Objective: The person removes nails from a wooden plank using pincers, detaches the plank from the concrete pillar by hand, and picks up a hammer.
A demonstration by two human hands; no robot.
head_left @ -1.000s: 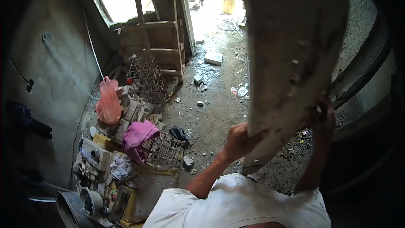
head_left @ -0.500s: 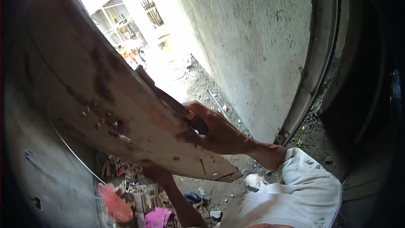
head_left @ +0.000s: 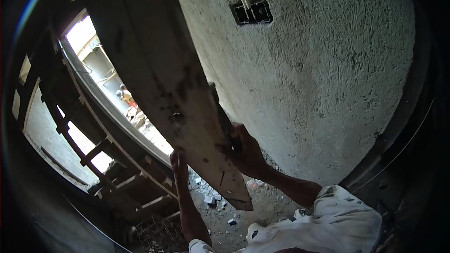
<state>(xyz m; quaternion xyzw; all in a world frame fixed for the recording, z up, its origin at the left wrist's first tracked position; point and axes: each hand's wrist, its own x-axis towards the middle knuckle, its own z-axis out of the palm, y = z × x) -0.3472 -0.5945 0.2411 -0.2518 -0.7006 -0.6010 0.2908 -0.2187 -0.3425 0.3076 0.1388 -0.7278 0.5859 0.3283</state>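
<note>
A long, wide wooden plank (head_left: 154, 79) with dark stains and nail holes slants up through the middle, its lower end near my body and its upper end past the top edge. My left hand (head_left: 179, 161) grips its left edge, fingers partly hidden behind the wood. On the opposite edge, my right hand (head_left: 244, 152) is closed around the dark handle of a hammer (head_left: 224, 121) and presses against the plank. The hammer lies along that edge with its head pointing up and away from me. A bent nail or slit (head_left: 222, 178) shows near the plank's lower end.
A rough plastered wall (head_left: 304, 75) with an open double socket box (head_left: 253, 11) rises on the right. Broken rubble (head_left: 213, 199) lies on the floor below. At left stands a wooden ladder-like frame (head_left: 105, 138) beside a bright opening, where a person (head_left: 124, 94) is seen outside.
The plank has swung steeper and to the right, with both hands still on it and the hammer. My view has turned, bringing the wooden frame into sight at left.
</note>
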